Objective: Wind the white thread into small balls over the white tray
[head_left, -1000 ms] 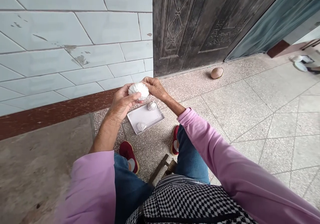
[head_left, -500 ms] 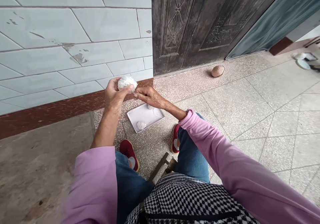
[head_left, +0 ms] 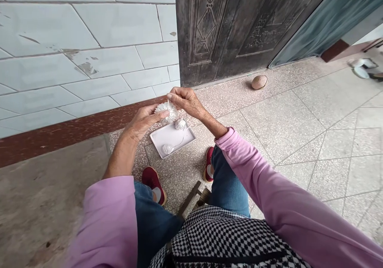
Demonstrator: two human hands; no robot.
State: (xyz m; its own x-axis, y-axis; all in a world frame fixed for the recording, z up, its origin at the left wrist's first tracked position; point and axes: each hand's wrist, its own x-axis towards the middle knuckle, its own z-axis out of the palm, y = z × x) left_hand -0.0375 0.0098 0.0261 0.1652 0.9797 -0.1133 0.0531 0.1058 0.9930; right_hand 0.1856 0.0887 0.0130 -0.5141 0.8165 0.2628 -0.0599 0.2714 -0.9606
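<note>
My left hand (head_left: pixel 143 120) is closed around a round white piece (head_left: pixel 171 115) with spiky, petal-like layers, its thumb pressed across the near side. Just above it, my right hand (head_left: pixel 187 101) pinches a slim white strand (head_left: pixel 168 102) that reaches down to the white piece. Whether the strand is yarn or part of the piece I cannot tell. Below both hands lies a shallow white tray (head_left: pixel 157 140) on the floor. One ball of white yarn (head_left: pixel 168 149) sits in its near left corner, another white yarn ball (head_left: pixel 180 124) at the far side, with thread trailing between.
A tiled wall (head_left: pixel 98 76) rises ahead on the left, beside a dark carved door (head_left: pixel 227 32). A brownish rounded object (head_left: pixel 259 82) rests on the floor near the door. My red shoes (head_left: pixel 153 183) flank the tray, and part of a wooden stool (head_left: pixel 190 199) shows between my legs.
My left hand has lowered the white piece and turned it toward me. My right hand has risen from beside it to above it. The view has shifted slightly.
</note>
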